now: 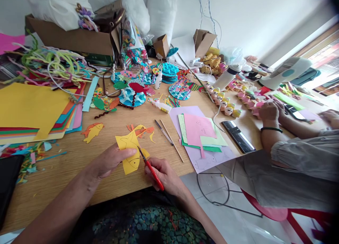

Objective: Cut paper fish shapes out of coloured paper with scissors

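Observation:
My left hand [112, 160] pinches a piece of yellow paper [130, 163] between thumb and fingers. A fish outline with an eye and a forked tail is drawn on it. My right hand [165, 175] is closed round the red handles of a pair of scissors [154, 174], whose blades meet the paper's right edge. Just beyond lie orange and yellow paper scraps [143, 130]. An orange and yellow pair of cut-out paper fish [93, 131] rests on the table to the left of my hands.
Coloured paper sheets [31, 108] are stacked at left; pink, green and lilac sheets [198, 129] lie right of a pen [163, 132] and a wooden stick [172, 141]. A phone [238, 136] is near the right edge, where another person's hands [268, 111] work. Decorated paper crafts [132, 97] stand behind.

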A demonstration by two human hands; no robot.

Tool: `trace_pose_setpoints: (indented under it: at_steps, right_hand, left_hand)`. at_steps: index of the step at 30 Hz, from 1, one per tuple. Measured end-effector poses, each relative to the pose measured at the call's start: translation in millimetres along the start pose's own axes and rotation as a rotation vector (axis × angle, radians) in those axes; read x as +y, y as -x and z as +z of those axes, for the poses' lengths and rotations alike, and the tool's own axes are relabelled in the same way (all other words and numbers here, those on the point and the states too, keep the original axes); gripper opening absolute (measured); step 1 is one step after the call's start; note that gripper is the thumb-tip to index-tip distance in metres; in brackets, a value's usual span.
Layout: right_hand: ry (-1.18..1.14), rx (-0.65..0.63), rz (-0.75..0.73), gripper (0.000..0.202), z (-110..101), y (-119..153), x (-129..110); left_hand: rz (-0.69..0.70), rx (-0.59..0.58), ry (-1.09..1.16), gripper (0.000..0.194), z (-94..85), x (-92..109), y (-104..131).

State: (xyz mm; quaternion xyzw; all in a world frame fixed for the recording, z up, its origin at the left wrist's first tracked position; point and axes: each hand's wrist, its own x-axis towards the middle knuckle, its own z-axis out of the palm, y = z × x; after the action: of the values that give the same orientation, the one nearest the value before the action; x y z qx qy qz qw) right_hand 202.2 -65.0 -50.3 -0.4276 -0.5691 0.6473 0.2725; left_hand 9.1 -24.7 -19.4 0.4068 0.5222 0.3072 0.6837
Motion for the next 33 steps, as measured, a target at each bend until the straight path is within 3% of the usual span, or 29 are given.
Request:
trace_pose_setpoints:
  at_steps: [10, 15, 24, 33]
  right_hand:
    - [-0.007, 0.003, 0.008, 0.05, 1.4, 0.3, -0.1]
    - [-0.035, -0.007, 0.044, 0.047, 1.8, 0.3, 0.6]
    - [0.014, -0.01, -0.02, 0.043, -0.2, 0.1, 1.0]
    - [0.038, -0.027, -0.022, 0.051, -1.7, 0.8, 1.0]
  left_hand:
    - [0.027, 0.036, 0.0, 0.019, 0.8, -0.2, 2.2]
    - [0.041, 0.008, -0.02, 0.02, 2.2, 2.6, 2.7]
    - [0.02, 0.007, -0.012, 0.023, 3.2, 3.3, 2.5]
    - [0.024, -0.031, -0.002, 0.02, -1.3, 0.5, 1.4]
